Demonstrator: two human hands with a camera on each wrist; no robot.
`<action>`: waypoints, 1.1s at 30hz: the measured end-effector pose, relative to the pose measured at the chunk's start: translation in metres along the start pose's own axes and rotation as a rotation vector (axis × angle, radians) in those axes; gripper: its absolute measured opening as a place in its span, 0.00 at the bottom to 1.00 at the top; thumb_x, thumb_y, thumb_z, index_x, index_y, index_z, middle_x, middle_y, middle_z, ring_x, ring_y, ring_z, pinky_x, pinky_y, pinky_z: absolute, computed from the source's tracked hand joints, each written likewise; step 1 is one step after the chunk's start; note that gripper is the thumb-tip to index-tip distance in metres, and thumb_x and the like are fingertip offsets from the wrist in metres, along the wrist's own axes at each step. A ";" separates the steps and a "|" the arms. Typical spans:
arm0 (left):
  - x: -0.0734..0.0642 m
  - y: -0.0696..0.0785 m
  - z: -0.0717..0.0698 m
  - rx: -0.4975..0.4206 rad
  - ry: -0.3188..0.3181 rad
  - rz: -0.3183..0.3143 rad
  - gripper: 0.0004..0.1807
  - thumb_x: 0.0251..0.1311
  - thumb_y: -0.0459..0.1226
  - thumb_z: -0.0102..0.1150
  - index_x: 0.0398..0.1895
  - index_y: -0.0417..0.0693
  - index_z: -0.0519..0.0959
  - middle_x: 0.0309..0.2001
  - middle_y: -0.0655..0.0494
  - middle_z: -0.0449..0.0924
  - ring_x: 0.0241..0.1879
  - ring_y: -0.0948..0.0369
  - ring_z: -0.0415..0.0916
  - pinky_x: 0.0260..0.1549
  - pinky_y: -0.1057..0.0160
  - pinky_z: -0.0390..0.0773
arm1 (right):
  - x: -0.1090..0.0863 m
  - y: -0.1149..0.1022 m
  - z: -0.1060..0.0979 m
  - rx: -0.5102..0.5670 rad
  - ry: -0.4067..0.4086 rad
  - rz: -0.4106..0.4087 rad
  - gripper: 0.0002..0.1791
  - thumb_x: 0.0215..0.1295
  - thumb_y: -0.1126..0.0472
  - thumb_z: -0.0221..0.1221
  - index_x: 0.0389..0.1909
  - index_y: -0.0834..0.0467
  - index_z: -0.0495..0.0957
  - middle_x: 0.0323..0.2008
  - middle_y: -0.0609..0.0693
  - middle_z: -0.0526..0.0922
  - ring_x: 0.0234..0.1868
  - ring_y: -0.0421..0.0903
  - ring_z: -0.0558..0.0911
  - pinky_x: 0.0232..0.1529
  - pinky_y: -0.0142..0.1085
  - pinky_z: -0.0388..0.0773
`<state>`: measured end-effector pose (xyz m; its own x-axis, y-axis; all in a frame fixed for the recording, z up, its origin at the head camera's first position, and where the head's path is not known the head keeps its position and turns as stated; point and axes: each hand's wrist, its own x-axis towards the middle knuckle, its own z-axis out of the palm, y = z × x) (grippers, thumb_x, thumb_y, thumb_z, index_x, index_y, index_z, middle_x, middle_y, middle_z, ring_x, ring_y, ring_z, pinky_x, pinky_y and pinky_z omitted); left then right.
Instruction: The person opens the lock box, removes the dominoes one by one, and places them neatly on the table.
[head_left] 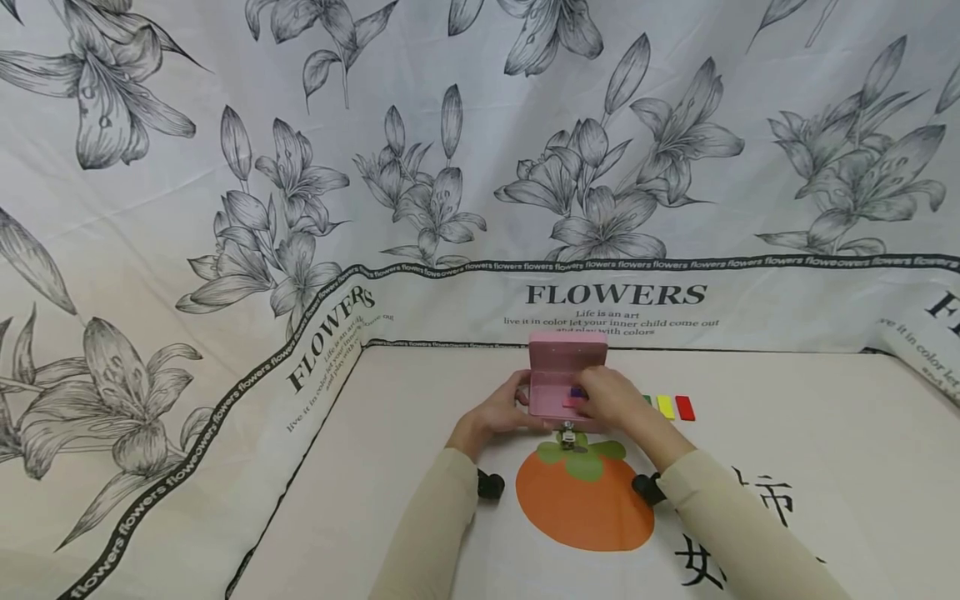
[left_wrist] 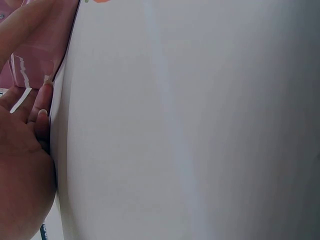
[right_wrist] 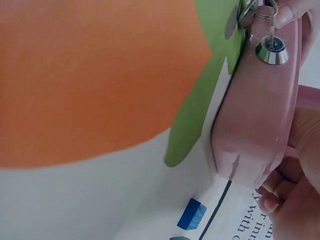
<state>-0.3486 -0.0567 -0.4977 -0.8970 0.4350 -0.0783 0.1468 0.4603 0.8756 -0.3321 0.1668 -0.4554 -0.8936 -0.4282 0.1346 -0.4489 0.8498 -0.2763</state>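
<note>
A pink metal cash box [head_left: 547,405] stands with its lid [head_left: 567,349] raised, and a lock with a key and ring [right_wrist: 272,49] sits on its front wall. My left hand [head_left: 501,408] grips the box's left end, thumb along the front. Over the right end, my right hand [head_left: 611,393] reaches in with its fingertips down inside, by a pink piece [head_left: 572,402] and a dark blue piece [head_left: 577,392]. Its lower fingers curl beside the outer wall in the right wrist view. I cannot tell whether the fingertips pinch a piece.
Right of the box stand a red block [head_left: 685,407], a yellow block [head_left: 665,407] and a partly hidden green block [head_left: 647,401]. A blue block [right_wrist: 192,214] shows near the box's corner. In front lies a printed orange persimmon [head_left: 585,508]; a flower-patterned cloth [head_left: 450,208] hangs behind.
</note>
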 end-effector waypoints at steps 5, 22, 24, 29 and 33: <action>-0.002 0.001 0.001 -0.006 -0.001 -0.021 0.55 0.45 0.42 0.84 0.76 0.57 0.61 0.50 0.55 0.71 0.49 0.58 0.66 0.46 0.57 0.67 | 0.000 -0.002 0.000 -0.006 -0.009 0.008 0.06 0.61 0.64 0.71 0.34 0.60 0.82 0.24 0.47 0.77 0.27 0.47 0.73 0.33 0.41 0.71; 0.000 -0.001 0.001 -0.016 -0.002 -0.019 0.54 0.45 0.42 0.84 0.75 0.58 0.61 0.50 0.56 0.71 0.49 0.57 0.66 0.46 0.57 0.67 | 0.003 -0.005 0.002 -0.068 0.000 0.013 0.10 0.61 0.62 0.70 0.25 0.56 0.79 0.21 0.46 0.76 0.25 0.46 0.71 0.30 0.40 0.68; 0.000 -0.001 0.001 -0.012 -0.002 -0.022 0.54 0.45 0.43 0.84 0.76 0.59 0.61 0.50 0.56 0.71 0.49 0.58 0.66 0.46 0.57 0.68 | 0.002 -0.005 0.002 -0.090 0.009 0.019 0.10 0.62 0.61 0.70 0.26 0.56 0.79 0.20 0.46 0.75 0.24 0.46 0.71 0.30 0.40 0.67; 0.000 0.000 0.002 -0.009 0.006 -0.024 0.55 0.45 0.42 0.84 0.76 0.59 0.61 0.50 0.56 0.72 0.49 0.58 0.67 0.46 0.57 0.67 | -0.001 -0.006 0.001 -0.097 0.021 0.035 0.08 0.62 0.59 0.71 0.29 0.57 0.82 0.20 0.46 0.76 0.24 0.46 0.72 0.31 0.41 0.68; -0.002 0.000 0.002 -0.012 0.007 -0.029 0.55 0.45 0.42 0.84 0.76 0.58 0.61 0.50 0.56 0.72 0.49 0.57 0.67 0.46 0.57 0.67 | -0.002 -0.006 0.001 -0.082 0.027 0.047 0.09 0.62 0.60 0.71 0.27 0.57 0.81 0.20 0.46 0.76 0.25 0.47 0.72 0.31 0.41 0.69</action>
<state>-0.3463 -0.0559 -0.4979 -0.9038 0.4159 -0.1006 0.1156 0.4638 0.8784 -0.3279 0.1620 -0.4553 -0.9128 -0.3800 0.1496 -0.4045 0.8915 -0.2041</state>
